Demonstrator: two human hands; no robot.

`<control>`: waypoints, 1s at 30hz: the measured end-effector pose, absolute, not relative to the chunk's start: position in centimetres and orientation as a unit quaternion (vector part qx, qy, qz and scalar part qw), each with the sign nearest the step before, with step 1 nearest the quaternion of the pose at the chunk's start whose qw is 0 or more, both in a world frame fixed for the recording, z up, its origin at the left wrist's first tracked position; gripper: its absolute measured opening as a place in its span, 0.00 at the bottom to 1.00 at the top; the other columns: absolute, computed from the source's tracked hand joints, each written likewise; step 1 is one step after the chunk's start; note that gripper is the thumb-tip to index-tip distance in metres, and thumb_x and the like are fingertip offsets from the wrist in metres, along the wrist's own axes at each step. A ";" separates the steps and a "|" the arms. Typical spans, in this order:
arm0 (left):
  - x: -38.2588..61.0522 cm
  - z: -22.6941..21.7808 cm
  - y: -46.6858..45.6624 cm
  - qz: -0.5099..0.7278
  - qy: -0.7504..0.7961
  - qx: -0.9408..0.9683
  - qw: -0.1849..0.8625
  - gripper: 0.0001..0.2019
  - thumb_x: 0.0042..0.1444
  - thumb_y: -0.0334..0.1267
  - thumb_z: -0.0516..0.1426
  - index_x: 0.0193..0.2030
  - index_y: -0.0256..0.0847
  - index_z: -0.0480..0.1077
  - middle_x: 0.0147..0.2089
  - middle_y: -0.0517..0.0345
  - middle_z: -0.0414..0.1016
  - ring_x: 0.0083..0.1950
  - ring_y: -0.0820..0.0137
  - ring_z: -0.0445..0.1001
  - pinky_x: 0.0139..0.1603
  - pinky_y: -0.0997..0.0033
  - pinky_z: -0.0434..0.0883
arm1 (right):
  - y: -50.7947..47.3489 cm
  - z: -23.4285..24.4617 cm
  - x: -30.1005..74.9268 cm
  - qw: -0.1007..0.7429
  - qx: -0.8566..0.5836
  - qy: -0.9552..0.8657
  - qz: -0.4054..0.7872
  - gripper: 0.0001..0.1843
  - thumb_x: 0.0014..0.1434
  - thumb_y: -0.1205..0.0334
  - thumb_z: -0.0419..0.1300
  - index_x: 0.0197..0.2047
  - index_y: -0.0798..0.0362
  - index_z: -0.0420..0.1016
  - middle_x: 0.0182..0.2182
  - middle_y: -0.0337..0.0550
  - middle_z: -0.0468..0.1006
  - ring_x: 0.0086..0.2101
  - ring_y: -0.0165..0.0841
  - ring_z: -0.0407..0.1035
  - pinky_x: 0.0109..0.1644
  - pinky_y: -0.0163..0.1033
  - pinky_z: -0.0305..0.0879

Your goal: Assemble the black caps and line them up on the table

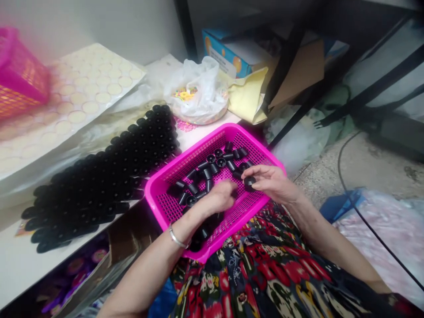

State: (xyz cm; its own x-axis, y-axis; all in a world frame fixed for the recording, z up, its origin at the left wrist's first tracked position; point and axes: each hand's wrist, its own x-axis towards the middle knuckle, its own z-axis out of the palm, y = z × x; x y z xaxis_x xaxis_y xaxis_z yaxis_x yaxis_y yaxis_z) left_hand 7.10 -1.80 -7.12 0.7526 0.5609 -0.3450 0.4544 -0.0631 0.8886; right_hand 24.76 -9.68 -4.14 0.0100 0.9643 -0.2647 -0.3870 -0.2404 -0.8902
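Note:
A bright pink plastic basket [159,194] rests on my lap and the table edge, holding several small black caps [212,165]. My left hand [220,197] reaches into the basket with its fingers curled among the caps; what it grips is hidden. My right hand [270,181] hovers over the basket's right side and pinches one black cap [249,181] between thumb and fingers. A silver bangle [177,238] sits on my left wrist.
A large block of black caps [106,176] stands in rows on the white table. Behind it lie a sheet of round stickers [82,88], a plastic bag of colourful bits [197,95], a blue box [232,55] and another pink basket [20,75]. A cable [364,221] crosses the floor.

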 end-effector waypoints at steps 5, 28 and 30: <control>4.7 -3.6 -1.2 0.227 0.436 0.344 0.800 0.15 0.39 0.30 0.65 0.36 0.38 0.70 0.32 0.61 0.72 0.31 0.73 0.73 0.36 0.70 0.73 | -9.8 -2.8 23.2 0.573 -0.477 -0.326 0.581 0.13 0.45 0.65 0.68 0.37 0.53 0.78 0.35 0.41 0.79 0.37 0.31 0.73 0.45 0.40 0.70; 5.9 -2.7 -4.4 0.428 0.430 0.225 0.763 0.16 0.36 0.28 0.68 0.35 0.40 0.76 0.34 0.62 0.77 0.34 0.74 0.74 0.38 0.73 0.71 | -9.6 -1.7 20.0 0.447 -0.608 -0.559 0.344 0.03 0.50 0.66 0.63 0.32 0.53 0.74 0.32 0.40 0.75 0.26 0.27 0.64 0.28 0.36 0.63; 6.1 -2.9 -4.6 0.433 0.429 0.228 0.759 0.17 0.34 0.27 0.69 0.35 0.40 0.76 0.33 0.62 0.77 0.33 0.75 0.74 0.38 0.74 0.71 | -9.5 -1.8 19.9 0.457 -0.609 -0.542 0.356 0.03 0.51 0.65 0.63 0.31 0.54 0.74 0.31 0.40 0.75 0.27 0.28 0.65 0.28 0.35 0.63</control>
State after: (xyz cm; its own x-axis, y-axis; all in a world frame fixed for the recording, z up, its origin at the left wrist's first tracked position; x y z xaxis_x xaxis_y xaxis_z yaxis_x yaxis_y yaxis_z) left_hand 6.08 -4.62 -2.88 0.2560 0.8535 -0.4539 -0.4624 0.5204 0.7179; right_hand 19.89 -9.53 -1.79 0.1595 0.9853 0.0618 0.3347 0.0049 -0.9423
